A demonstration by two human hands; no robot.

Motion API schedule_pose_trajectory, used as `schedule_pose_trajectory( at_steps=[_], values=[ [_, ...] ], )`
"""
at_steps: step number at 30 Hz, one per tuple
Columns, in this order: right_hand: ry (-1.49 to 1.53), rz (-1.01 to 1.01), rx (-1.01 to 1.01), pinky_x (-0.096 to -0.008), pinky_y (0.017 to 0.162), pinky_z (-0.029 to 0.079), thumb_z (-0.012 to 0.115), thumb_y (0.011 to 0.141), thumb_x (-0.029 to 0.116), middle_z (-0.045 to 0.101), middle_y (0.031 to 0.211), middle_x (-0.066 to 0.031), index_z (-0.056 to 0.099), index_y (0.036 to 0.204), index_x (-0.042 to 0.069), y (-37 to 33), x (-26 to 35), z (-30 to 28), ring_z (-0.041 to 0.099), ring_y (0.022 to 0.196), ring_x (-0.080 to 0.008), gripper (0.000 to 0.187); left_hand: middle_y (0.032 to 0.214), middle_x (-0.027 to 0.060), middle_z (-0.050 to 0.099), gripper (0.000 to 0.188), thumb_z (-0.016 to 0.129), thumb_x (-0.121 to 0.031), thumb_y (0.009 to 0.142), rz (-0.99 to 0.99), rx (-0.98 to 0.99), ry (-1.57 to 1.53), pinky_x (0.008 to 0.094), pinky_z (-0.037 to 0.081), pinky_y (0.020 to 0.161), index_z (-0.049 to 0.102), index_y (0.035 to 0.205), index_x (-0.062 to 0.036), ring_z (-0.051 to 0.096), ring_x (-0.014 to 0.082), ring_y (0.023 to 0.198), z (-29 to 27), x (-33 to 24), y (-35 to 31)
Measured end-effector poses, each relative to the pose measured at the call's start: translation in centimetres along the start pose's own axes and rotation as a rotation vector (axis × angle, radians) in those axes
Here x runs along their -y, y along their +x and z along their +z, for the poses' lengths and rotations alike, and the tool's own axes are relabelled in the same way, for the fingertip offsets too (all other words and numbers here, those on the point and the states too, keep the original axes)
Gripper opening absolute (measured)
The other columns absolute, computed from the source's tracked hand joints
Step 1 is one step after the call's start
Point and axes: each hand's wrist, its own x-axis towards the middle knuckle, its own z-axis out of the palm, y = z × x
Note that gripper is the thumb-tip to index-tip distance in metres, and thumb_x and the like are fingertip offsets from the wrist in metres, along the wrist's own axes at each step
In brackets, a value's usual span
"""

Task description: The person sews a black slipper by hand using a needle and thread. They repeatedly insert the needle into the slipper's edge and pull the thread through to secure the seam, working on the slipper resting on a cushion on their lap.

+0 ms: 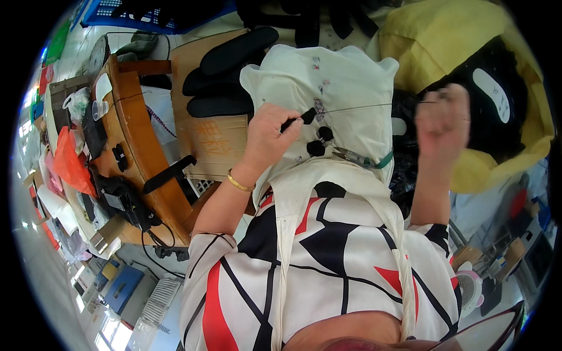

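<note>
My left hand [270,139] pinches a small black fabric piece [308,116] above the white cloth [351,76] on my lap. From that piece a dark thread [366,107] stretches taut to my right hand [443,126], raised to the right. The right fingers are closed on the thread's end; motion smears them, and whether a needle is there I cannot make out. Below the thread lie two small black fabric bits [317,146] on the cloth. Close by are metal snips [353,157] with a green handle.
Black insole-shaped pieces [219,105] rest on cardboard [213,155] at the left. Beyond it stands a wooden table [132,126] with a black strap [170,174] and a black device [122,196]. To the right, a yellow bag [410,38] holds black pieces.
</note>
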Motion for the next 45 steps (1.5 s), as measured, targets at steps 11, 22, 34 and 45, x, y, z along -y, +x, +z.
schedule_pose_trajectory(
  at_steps=[11, 22, 34, 45],
  values=[
    [-1.182, 0.049, 0.511, -0.0343, 0.071, 0.048, 0.068, 0.088, 0.012, 0.059, 0.086, -0.0097, 0.061, 0.108, 0.004, -0.5, -8.8, 1.3, 0.059, 0.080, -0.0240, 0.022, 0.082, 0.0045, 0.061, 0.011, 0.071, -0.006, 0.082, -0.037, 0.166, -0.321, 0.0284, 0.045, 0.069, 0.071, 0.094, -0.0055, 0.054, 0.0174, 0.073, 0.1, 0.5, 2.0],
    [-1.189, 0.276, 0.431, -0.0347, 0.066, 0.045, 0.068, 0.089, 0.014, 0.058, 0.077, -0.0110, 0.066, 0.092, 0.001, 0.3, -10.3, 0.8, 0.056, 0.069, -0.0240, 0.014, 0.110, 0.0156, 0.067, 0.039, 0.072, -0.030, 0.083, -0.215, 0.040, 0.611, 0.0429, 0.048, 0.092, 0.066, 0.111, -0.0020, 0.059, 0.0357, 0.107, -7.5, 14.7, 13.8],
    [-1.174, 0.359, 0.348, -0.0309, 0.070, 0.048, 0.068, 0.089, 0.014, 0.061, 0.081, -0.0097, 0.066, 0.096, 0.000, -0.5, -10.1, 0.8, 0.059, 0.074, -0.0205, 0.016, 0.109, 0.0195, 0.068, 0.066, 0.083, -0.022, 0.062, -0.614, 0.409, 0.267, 0.0364, 0.054, 0.088, 0.062, 0.118, 0.0047, 0.067, 0.0304, 0.096, -11.0, 25.5, 19.6],
    [-1.082, -0.496, 0.421, -0.0381, 0.083, 0.050, 0.074, 0.077, 0.000, 0.060, 0.087, -0.0073, 0.063, 0.104, 0.005, -1.2, -12.1, 5.0, 0.055, 0.077, -0.0269, 0.029, 0.105, 0.0124, 0.069, 0.030, 0.064, -0.016, 0.087, -0.622, -0.124, -1.187, 0.0347, 0.055, 0.087, 0.062, 0.112, 0.0024, 0.068, 0.0219, 0.095, -6.8, 4.7, 15.1]
  ],
)
